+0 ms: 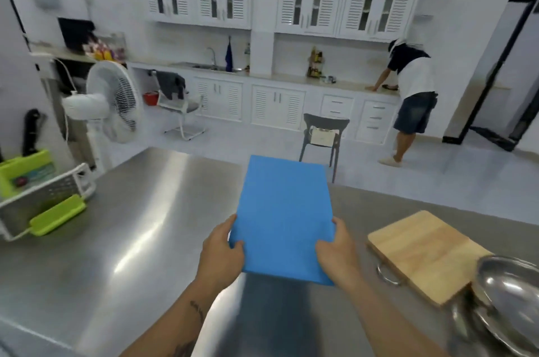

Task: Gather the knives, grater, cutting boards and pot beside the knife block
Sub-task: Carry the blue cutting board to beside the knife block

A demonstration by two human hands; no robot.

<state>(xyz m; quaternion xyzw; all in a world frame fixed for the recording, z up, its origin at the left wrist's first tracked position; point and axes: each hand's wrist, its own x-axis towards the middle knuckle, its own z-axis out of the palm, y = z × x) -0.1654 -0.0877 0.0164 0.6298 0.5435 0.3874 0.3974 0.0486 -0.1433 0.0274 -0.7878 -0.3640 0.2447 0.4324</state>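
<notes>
- A stainless-steel table (140, 240) fills the lower view, its top shiny with glare.
- At nine o'clock: a box grater (43, 199) lying on its side, touching a green knife block (26, 170).
- At four o'clock: a wooden cutting board (423, 254).
- At five o'clock: a steel pot (507, 292), its rim over the board's near corner.

The cutting board (284, 219) held up is plain bright blue, unpatterned. The second board (423, 254) is pale wood with lengthwise grain stripes. The pot (507, 298) and the table (116, 240) are bare silvery steel with white glare streaks. The grater (43, 199) has a white frame, grey perforated metal and a lime-green handle. The knife block (26, 167) is lime green, with a black knife handle (31, 132) above it
</notes>
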